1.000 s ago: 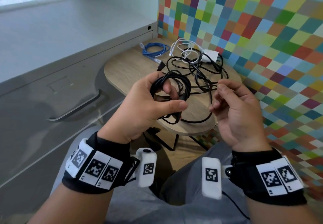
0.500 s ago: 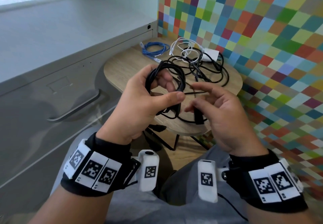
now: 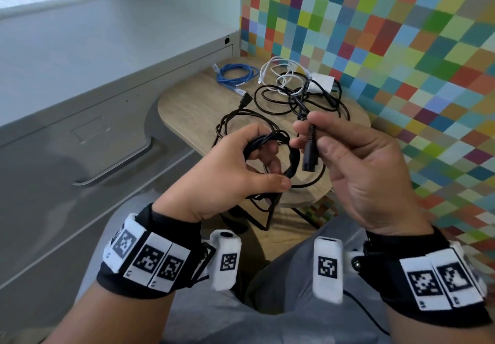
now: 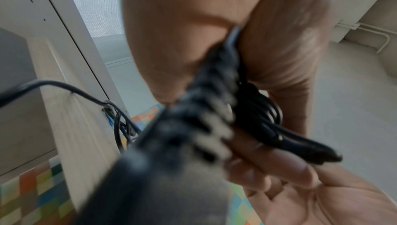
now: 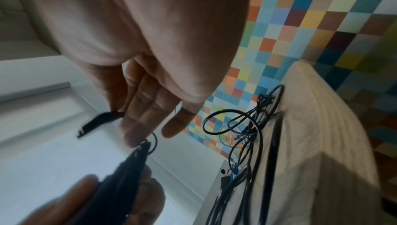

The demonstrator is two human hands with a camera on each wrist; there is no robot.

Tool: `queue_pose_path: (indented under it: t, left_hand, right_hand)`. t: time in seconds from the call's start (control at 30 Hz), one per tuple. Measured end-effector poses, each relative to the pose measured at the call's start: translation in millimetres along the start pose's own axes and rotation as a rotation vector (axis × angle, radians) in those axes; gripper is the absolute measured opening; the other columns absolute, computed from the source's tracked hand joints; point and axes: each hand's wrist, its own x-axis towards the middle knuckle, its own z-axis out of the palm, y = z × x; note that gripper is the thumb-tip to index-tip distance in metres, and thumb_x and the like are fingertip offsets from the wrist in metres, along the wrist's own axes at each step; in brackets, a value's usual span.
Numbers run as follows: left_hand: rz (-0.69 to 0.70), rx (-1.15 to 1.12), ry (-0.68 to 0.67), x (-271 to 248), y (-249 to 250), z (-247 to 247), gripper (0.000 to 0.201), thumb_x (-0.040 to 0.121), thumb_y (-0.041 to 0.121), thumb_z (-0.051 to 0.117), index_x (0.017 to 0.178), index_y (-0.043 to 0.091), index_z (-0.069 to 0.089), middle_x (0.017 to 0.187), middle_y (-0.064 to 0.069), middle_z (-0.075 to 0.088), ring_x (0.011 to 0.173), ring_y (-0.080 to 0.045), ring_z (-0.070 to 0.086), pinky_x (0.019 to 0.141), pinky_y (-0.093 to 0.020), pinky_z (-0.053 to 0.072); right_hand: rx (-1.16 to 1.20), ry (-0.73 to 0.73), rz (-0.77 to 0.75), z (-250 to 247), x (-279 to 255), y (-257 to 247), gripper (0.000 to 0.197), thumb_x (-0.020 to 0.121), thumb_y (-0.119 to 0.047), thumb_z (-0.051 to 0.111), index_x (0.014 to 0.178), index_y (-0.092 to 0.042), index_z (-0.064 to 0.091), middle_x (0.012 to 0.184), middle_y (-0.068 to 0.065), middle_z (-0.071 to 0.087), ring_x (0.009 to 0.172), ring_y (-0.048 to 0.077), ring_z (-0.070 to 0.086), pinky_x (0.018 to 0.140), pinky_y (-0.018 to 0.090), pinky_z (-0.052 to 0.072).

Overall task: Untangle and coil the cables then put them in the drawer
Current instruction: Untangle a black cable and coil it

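My left hand grips a coiled black cable in front of me, above the near edge of the small wooden table. Close to its right, my right hand pinches that cable's ribbed black plug between thumb and fingers, plug end hanging down. The left wrist view shows the plug blurred up close and the coil lying across fingers. In the right wrist view the plug shows past my fingers, with the coil below. The grey drawer front on my left is closed.
On the table lie a tangle of black cables, a white cable with its charger and a coiled blue cable. A wall of coloured squares rises right behind the table. My knees are below.
My right hand slid along the black cable to its plug and has lifted the plug up beside the coil. The left hand kept hold of the coil.
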Motion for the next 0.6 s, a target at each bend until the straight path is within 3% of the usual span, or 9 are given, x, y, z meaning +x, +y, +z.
queue_pose_path:
  t: [0.1, 0.23, 0.4, 0.5, 0.6]
  left_hand:
    - [-0.020, 0.062, -0.028, 0, 0, 3, 0.046, 0.075, 0.007, 0.089, 0.108, 0.010, 0.057, 0.093, -0.011, 0.070, 0.080, -0.043, 0.071, 0.072, -0.060, 0.062]
    - [-0.060, 0.052, -0.060, -1, 1, 11, 0.046, 0.077, 0.004, 0.089, 0.109, 0.016, 0.057, 0.090, -0.004, 0.071, 0.068, -0.037, 0.073, 0.069, -0.052, 0.063]
    - [-0.060, 0.045, -0.024, 0, 2, 14, 0.049, 0.075, 0.004, 0.090, 0.111, 0.012, 0.056, 0.087, -0.002, 0.071, 0.071, -0.032, 0.071, 0.074, -0.060, 0.062]
    - [-0.040, 0.058, -0.007, 0, 1, 10, 0.056, 0.069, 0.020, 0.092, 0.108, 0.021, 0.053, 0.093, -0.008, 0.072, 0.076, -0.040, 0.073, 0.077, -0.064, 0.060]
    - [-0.008, 0.185, -0.002, -1, -1, 9, 0.064, 0.064, 0.036, 0.091, 0.110, 0.029, 0.047, 0.101, -0.004, 0.070, 0.087, -0.033, 0.072, 0.081, -0.062, 0.058]
  right_hand:
    - [-0.161, 0.047, -0.014, 5, 2, -4, 0.026, 0.079, -0.015, 0.078, 0.105, -0.020, 0.078, 0.098, 0.004, 0.082, 0.097, 0.022, 0.078, 0.089, 0.034, 0.061]
    - [-0.395, 0.090, -0.059, 8, 3, -3, 0.025, 0.074, -0.015, 0.089, 0.089, -0.025, 0.073, 0.080, -0.007, 0.078, 0.075, 0.013, 0.075, 0.071, 0.028, 0.061]
    - [-0.554, 0.061, -0.093, 3, 0, -3, 0.019, 0.079, -0.012, 0.090, 0.085, -0.023, 0.076, 0.073, -0.003, 0.071, 0.068, 0.012, 0.066, 0.066, 0.022, 0.054]
    - [-0.676, 0.043, -0.087, 4, 0, -3, 0.021, 0.077, -0.020, 0.091, 0.078, -0.033, 0.074, 0.079, -0.007, 0.067, 0.074, 0.010, 0.062, 0.065, 0.021, 0.049]
    - [-0.730, 0.065, -0.026, 9, 1, 0, 0.023, 0.074, -0.028, 0.090, 0.075, -0.039, 0.069, 0.101, -0.008, 0.062, 0.092, 0.010, 0.063, 0.076, 0.031, 0.055]
